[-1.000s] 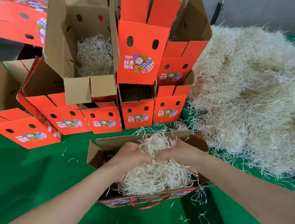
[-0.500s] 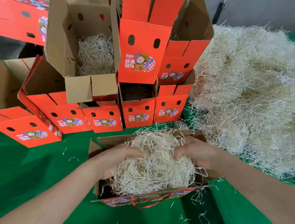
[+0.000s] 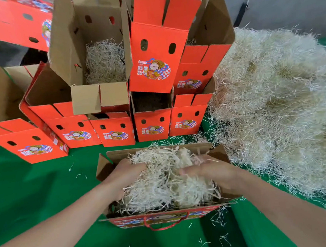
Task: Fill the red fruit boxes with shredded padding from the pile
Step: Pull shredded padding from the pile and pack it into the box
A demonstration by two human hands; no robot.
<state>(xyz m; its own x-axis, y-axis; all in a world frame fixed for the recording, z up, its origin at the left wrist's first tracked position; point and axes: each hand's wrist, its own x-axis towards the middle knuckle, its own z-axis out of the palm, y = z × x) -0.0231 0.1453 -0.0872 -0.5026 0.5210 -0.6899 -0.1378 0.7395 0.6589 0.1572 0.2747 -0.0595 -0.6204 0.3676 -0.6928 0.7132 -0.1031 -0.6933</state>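
Note:
An open red fruit box with a red cord handle lies on the green cloth right in front of me. It is heaped with pale shredded padding. Both hands are inside it. My left hand pushes into the padding's left side, its fingertips buried in the shreds. My right hand lies on top at the right, fingers stretched leftward across the heap. The big pile of padding spreads over the table's right side.
Several red boxes stand stacked in two tiers behind the near box; an upper one shows padding inside, and one below looks dark. Loose shreds dot the green cloth.
A second ago both hands gripped a clump together at the middle. They spread to the box's sides, and now the right hand has slid back over the top of the padding.

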